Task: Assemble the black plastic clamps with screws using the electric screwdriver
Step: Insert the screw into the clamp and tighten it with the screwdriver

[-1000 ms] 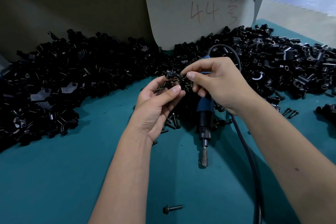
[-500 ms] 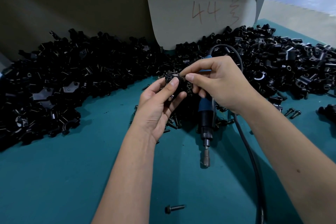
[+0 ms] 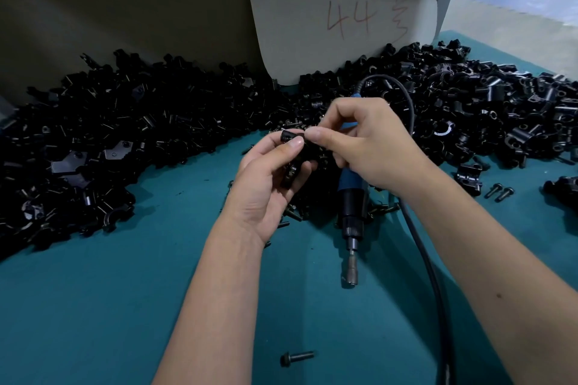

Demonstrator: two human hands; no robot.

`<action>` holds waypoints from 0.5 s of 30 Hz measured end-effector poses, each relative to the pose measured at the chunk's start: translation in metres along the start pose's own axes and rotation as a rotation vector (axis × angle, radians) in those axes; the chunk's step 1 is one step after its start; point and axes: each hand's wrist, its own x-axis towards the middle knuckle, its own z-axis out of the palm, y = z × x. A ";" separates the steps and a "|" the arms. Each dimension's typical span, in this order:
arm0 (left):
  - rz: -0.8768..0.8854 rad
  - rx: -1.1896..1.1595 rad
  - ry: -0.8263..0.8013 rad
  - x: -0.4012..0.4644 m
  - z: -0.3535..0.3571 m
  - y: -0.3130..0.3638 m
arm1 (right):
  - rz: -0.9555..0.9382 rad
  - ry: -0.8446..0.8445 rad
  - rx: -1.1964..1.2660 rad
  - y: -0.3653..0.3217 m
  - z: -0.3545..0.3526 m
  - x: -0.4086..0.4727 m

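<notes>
Both hands (image 3: 266, 184) (image 3: 372, 147) pinching one black clamp (image 3: 292, 137), electric screwdriver (image 3: 352, 197) tucked in right grip — seating screw, driving next.

A factory assembly bench: heaps of black clamps (image 3: 156, 141) across a teal mat (image 3: 93, 306), a numbered card (image 3: 344, 15) far behind.
</notes>
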 end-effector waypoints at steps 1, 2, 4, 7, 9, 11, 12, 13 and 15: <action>-0.006 0.006 0.000 0.000 0.001 -0.001 | -0.045 0.006 -0.075 -0.002 0.003 0.000; -0.006 0.008 0.003 0.000 0.002 -0.001 | -0.096 0.016 -0.150 -0.004 0.006 0.000; 0.006 0.012 0.006 -0.001 0.003 -0.002 | -0.178 0.037 -0.251 -0.008 0.013 -0.001; 0.023 0.031 -0.001 0.000 0.001 -0.002 | -0.194 0.033 -0.296 -0.011 0.013 -0.001; 0.026 0.016 -0.020 0.000 0.001 -0.001 | -0.172 -0.005 -0.289 -0.013 0.009 0.000; 0.032 -0.016 -0.023 -0.001 0.001 0.000 | -0.150 -0.056 -0.265 -0.016 0.004 0.000; 0.035 -0.018 -0.024 0.000 0.002 0.000 | -0.143 -0.072 -0.262 -0.016 0.003 0.000; 0.036 -0.010 -0.028 0.000 0.002 0.000 | -0.138 -0.085 -0.266 -0.016 0.001 -0.001; 0.028 -0.005 -0.028 0.000 0.001 0.000 | -0.146 -0.122 -0.285 -0.015 0.000 -0.001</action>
